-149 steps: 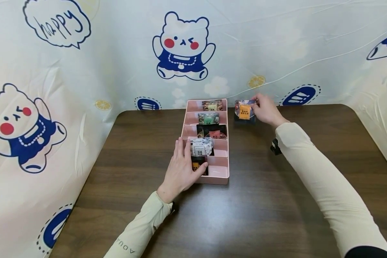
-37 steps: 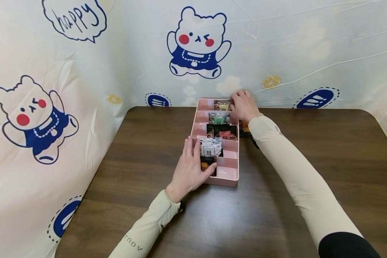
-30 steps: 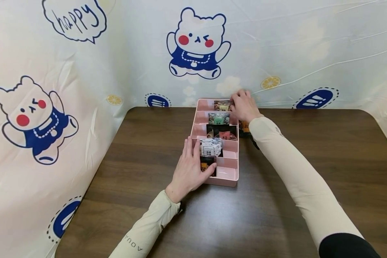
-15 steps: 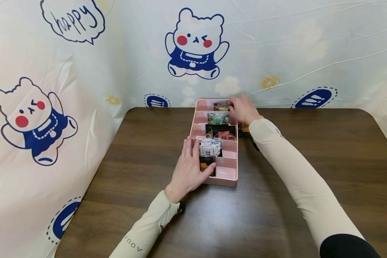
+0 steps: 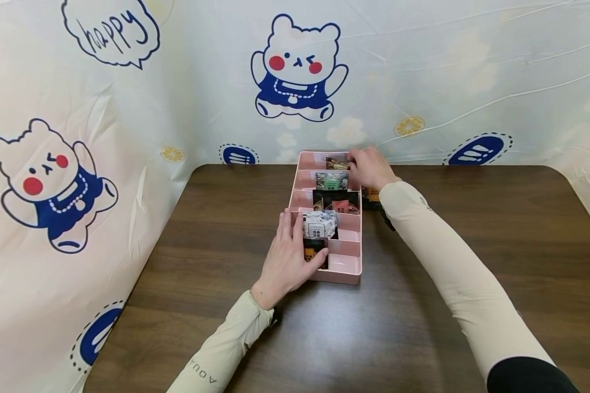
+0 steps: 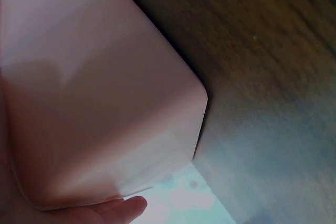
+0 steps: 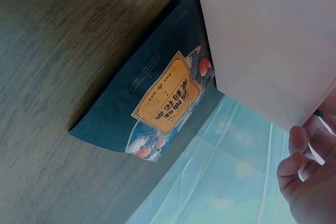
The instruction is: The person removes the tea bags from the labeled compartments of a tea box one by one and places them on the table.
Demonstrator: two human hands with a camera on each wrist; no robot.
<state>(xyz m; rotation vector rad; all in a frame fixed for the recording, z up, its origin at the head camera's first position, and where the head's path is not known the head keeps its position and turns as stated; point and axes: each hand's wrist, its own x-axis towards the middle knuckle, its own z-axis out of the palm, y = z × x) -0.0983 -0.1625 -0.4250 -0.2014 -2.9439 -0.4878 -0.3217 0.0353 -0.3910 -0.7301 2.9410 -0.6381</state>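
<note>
A pink divided box [image 5: 345, 264] stands lengthwise on the table with tea packets in its compartments. My left hand [image 5: 286, 262] rests along its near left rim, fingers straight, thumb reaching over the nearest compartment. In the left wrist view the box wall [image 6: 105, 77] shows with fingertips [image 6: 131, 211] at its edge. At the farthest compartment my right hand [image 5: 372, 168] pinches the right end of a tea packet [image 5: 335, 163], partly hidden. The right wrist view shows that hand [image 7: 315, 187] with curled fingers over the rim. An orange-labelled packet [image 7: 165, 95] lies beside the box wall [image 7: 262, 40].
Other compartments hold a green-labelled packet [image 5: 331, 181], a black packet with a red label [image 5: 336, 202], a white packet [image 5: 319, 225] and a black packet with an orange label [image 5: 316, 254]. A printed cloth [image 5: 201, 82] hangs behind the wooden table [image 5: 423, 327].
Five seconds ago my right hand held the orange-labelled packet right of the box; that packet now lies there. The hand moved to the farthest packet, whose label has dropped from sight. The left hand stays put.
</note>
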